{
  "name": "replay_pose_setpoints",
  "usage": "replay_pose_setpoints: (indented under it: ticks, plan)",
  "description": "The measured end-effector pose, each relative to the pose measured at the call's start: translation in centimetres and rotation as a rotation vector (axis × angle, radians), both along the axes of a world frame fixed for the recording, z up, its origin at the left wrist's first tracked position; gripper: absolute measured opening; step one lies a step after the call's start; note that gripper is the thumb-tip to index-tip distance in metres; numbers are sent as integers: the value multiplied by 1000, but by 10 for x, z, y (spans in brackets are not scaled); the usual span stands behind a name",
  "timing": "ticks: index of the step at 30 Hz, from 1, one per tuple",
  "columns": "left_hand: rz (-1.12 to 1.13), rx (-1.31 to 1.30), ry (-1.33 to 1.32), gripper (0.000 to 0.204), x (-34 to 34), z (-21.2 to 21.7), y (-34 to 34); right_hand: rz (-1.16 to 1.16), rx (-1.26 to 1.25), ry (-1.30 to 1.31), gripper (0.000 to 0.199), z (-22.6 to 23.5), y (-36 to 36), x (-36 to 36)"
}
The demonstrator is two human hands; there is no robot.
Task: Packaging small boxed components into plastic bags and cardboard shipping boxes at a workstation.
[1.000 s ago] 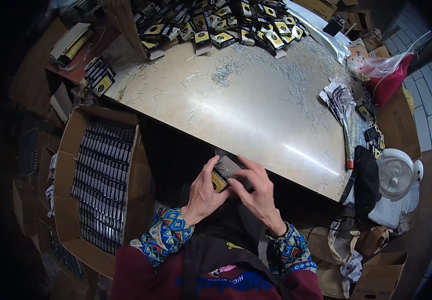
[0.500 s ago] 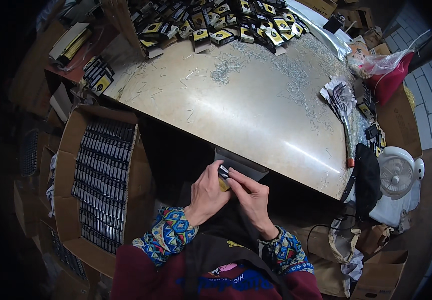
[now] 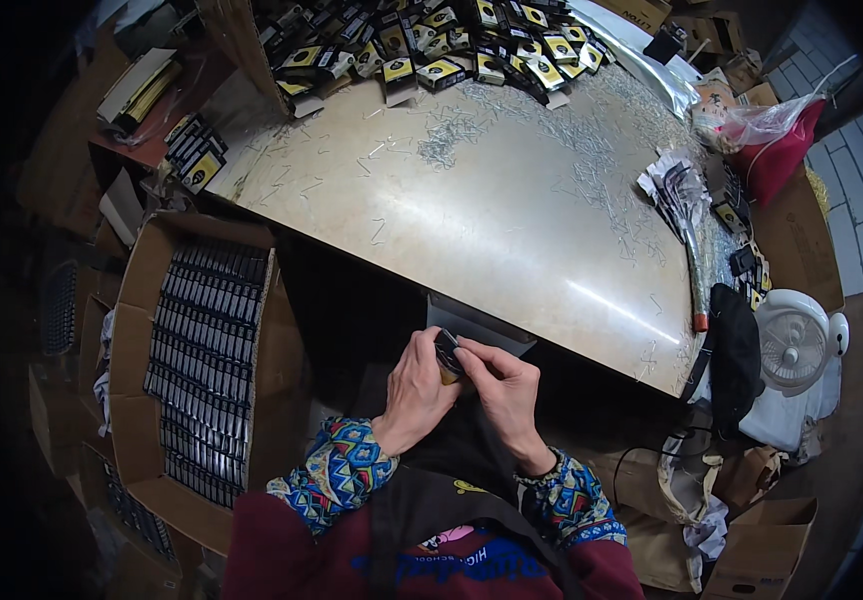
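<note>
A small black and yellow carton point(image 3: 446, 346) is held in front of my body, just off the table's front edge. My left hand point(image 3: 418, 388) is closed around its left side. On the other side, the thumb and fingers of my right hand point(image 3: 505, 393) pinch its upper right edge. The carton's dark end faces up, and a strip of yellow shows lower between the hands. What is inside it cannot be seen. Similar black and yellow cartons point(image 3: 442, 72) lie heaped at the far side of the table point(image 3: 432, 220).
Bent metal wire hooks point(image 3: 442, 145) are scattered over the table. At left stands an open cardboard box point(image 3: 137, 330) packed with rows of dark cartons. A paper-wrapped stick point(image 3: 694, 260) lies at the table's right edge, with a white fan point(image 3: 792, 340) beyond it.
The carton has tilted slightly between my hands, and its pale printed end no longer shows; a dark end does. Both hands have shifted only a little.
</note>
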State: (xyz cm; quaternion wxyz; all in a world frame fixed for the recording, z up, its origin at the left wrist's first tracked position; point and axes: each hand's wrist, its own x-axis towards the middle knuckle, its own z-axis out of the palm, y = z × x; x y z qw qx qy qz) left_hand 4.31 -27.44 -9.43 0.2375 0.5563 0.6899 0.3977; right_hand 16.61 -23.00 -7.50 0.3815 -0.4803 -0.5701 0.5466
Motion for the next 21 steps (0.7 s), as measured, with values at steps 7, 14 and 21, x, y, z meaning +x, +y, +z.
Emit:
replay_pose_setpoints:
  ticks: [7,14,21]
  plan:
    - [-6,-24,-55,53,-4,-1,2,37,238,-108,18,2,-1,-4]
    - [-15,-35,-205,49,-5,0,7,42,886,-267,18,-6,-8,-10]
    - [-75,224,46,73,-26,25,28,-311,1128,-460,26,25,65,30]
